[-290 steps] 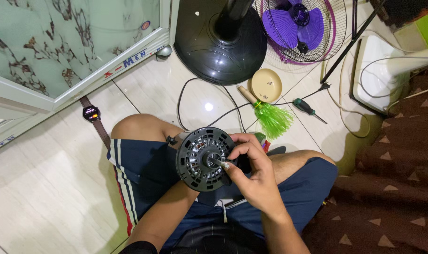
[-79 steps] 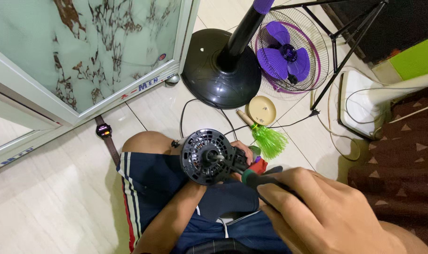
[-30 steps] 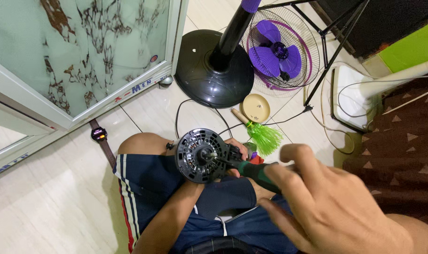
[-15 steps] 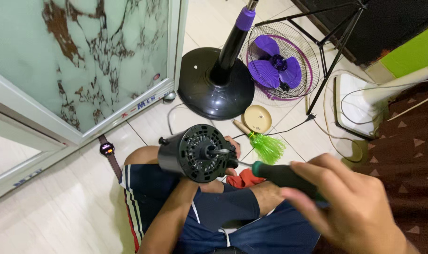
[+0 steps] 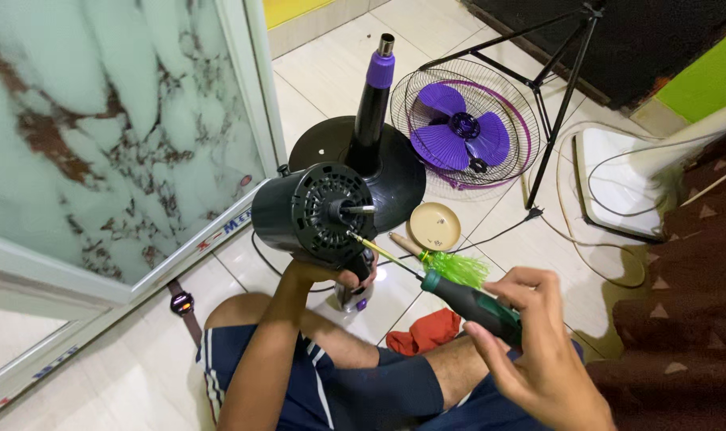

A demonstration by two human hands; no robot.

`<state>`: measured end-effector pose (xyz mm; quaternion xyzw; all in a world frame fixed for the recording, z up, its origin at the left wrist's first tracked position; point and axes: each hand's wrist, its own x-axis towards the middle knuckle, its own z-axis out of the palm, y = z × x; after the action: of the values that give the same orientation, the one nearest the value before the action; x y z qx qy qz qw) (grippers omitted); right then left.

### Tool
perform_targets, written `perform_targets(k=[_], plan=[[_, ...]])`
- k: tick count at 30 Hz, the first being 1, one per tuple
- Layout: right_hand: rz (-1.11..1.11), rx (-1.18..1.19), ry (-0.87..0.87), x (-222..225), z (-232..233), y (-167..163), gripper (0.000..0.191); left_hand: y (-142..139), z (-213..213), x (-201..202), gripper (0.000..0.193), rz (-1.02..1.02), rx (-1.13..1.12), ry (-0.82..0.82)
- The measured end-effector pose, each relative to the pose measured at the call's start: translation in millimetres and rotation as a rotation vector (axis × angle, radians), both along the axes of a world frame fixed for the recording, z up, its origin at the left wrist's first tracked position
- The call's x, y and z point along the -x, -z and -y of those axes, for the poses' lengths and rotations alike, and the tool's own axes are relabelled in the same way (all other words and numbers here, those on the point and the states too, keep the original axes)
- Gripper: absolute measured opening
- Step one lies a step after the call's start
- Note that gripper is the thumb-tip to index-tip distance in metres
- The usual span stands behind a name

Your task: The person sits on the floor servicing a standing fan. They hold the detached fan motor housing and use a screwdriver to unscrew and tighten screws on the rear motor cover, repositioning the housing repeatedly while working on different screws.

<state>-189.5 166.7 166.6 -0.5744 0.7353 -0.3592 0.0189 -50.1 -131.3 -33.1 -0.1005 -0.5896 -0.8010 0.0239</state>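
My left hand (image 5: 331, 275) grips a black cylindrical fan motor (image 5: 311, 214) from below and holds it up above my legs, its vented face and shaft turned to the right. In my right hand (image 5: 542, 359) is a screwdriver (image 5: 459, 295) with a dark green and black handle. Its thin shaft slants up to the left and the tip touches the motor's face near the lower edge.
On the tiled floor stand a black round fan base with a purple-collared pole (image 5: 371, 136), a wire guard with purple blades (image 5: 463, 132), a small beige dish (image 5: 434, 226), a green brush (image 5: 459, 267), a red cloth (image 5: 423, 331) and a wristwatch (image 5: 182, 303). A patterned glass door (image 5: 100, 136) is at left.
My left hand has lifted the motor higher and tilted its face sideways. My right hand has brought the screwdriver tip against the motor's face. The view has shifted upward.
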Motion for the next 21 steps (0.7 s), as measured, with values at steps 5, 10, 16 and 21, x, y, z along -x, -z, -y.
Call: perform_targets(k=[5, 10, 16, 21], plan=[[-0.007, 0.208, 0.026, 20, -5, 14, 0.046, -23, -11, 10, 0.047, 0.147, -0.231, -0.069], [0.154, 0.418, 0.051, 35, -23, 17, 0.048, -44, -37, 7, 0.052, 0.226, -0.15, -0.282], [-0.119, 0.434, 0.063, 36, -50, 17, 0.05, -54, -47, 23, 0.06, 0.345, -0.078, -0.174], [-0.107, 0.394, 0.132, 25, -56, 11, 0.057, -56, -60, 19, 0.054, 0.356, -0.104, -0.208]])
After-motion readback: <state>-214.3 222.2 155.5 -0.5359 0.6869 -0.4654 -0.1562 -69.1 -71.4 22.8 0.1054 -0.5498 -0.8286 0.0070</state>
